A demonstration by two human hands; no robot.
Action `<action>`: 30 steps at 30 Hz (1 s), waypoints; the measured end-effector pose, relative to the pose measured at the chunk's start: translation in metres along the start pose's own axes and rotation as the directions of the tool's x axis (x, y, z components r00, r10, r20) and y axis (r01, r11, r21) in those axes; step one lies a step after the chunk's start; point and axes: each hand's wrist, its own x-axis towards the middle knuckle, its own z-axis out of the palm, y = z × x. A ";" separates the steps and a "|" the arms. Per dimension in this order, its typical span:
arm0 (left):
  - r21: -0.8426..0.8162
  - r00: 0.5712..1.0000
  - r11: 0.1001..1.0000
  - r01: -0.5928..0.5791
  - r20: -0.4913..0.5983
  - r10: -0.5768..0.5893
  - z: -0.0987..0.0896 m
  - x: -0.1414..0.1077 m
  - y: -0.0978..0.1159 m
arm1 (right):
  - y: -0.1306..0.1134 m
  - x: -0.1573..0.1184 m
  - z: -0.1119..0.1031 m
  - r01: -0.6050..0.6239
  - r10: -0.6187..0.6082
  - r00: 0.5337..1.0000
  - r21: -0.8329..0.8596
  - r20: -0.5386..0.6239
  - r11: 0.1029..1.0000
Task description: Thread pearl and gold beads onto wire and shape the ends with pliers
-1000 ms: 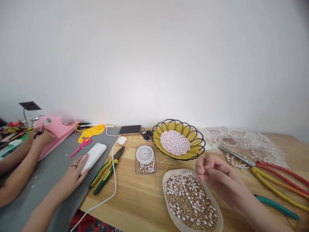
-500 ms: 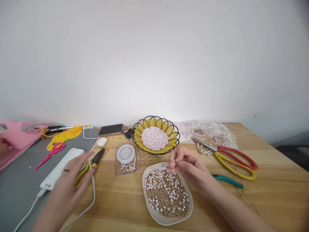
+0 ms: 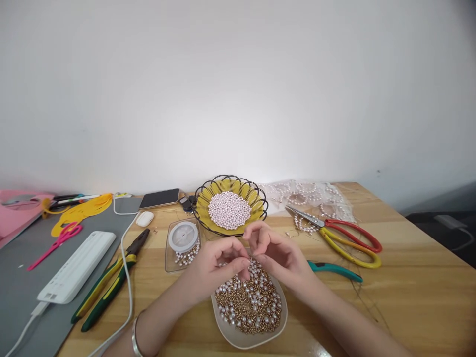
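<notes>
My left hand (image 3: 222, 263) and my right hand (image 3: 278, 255) meet over the far end of a cream tray (image 3: 256, 342). Thumb and fingers are pinched together on both; whatever sits between the fingertips is too small to make out. Gold and pearl-white beads (image 3: 250, 310) fill the tray, partly hidden behind my hands. Just beyond them stands a yellow basket with a black wire rim (image 3: 203, 206), holding pale pink beads (image 3: 229, 210). Left of my hands is a clear box (image 3: 169, 265) with a white spool (image 3: 183, 237) and some loose beads.
On the left lie green-yellow pliers (image 3: 111, 285), a white power bank (image 3: 77, 267) with its cable, pink scissors (image 3: 55, 244), an earbud case (image 3: 145, 218) and a phone (image 3: 159, 198). To the right are red-yellow scissors (image 3: 342, 242), a teal handle (image 3: 336, 270) and bagged bead strands (image 3: 308, 196).
My left hand has come from above the pliers at the left over to the tray, its spread fingers now pinched beside my right hand. The view has shifted slightly right.
</notes>
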 end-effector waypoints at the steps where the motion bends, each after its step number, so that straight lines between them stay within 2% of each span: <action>1: -0.017 1.000 1.000 0.002 0.005 -0.002 -0.002 -0.001 -0.003 | 0.000 0.000 0.000 0.010 -0.010 1.000 -0.010 -0.013 1.000; 5: -0.074 0.999 0.996 -0.040 0.012 0.041 -0.011 -0.003 -0.014 | -0.002 -0.001 -0.001 0.022 -0.024 0.999 -0.028 -0.046 0.999; 10: -0.151 0.985 0.973 -0.173 -0.035 0.170 -0.017 -0.005 -0.024 | -0.003 -0.001 0.001 -0.028 0.025 0.996 -0.041 -0.080 0.999; 15: -0.205 0.954 0.932 -0.299 -0.057 0.294 -0.029 -0.008 -0.023 | 0.000 -0.002 0.001 -0.084 0.073 0.987 -0.072 -0.146 0.994; 19: -0.200 0.926 0.905 -0.376 -0.039 0.377 -0.036 -0.010 -0.018 | 0.000 -0.003 0.002 -0.149 0.134 0.983 -0.122 -0.126 0.981; 24: -0.192 0.912 0.892 -0.408 -0.039 0.409 -0.037 -0.012 -0.018 | 0.001 -0.003 0.004 -0.206 0.191 0.978 -0.262 -0.084 0.943; 30: -0.215 0.931 0.909 -0.357 -0.005 0.364 -0.030 -0.012 -0.023 | 0.005 -0.004 0.004 -0.159 0.155 0.987 -0.473 -0.048 0.866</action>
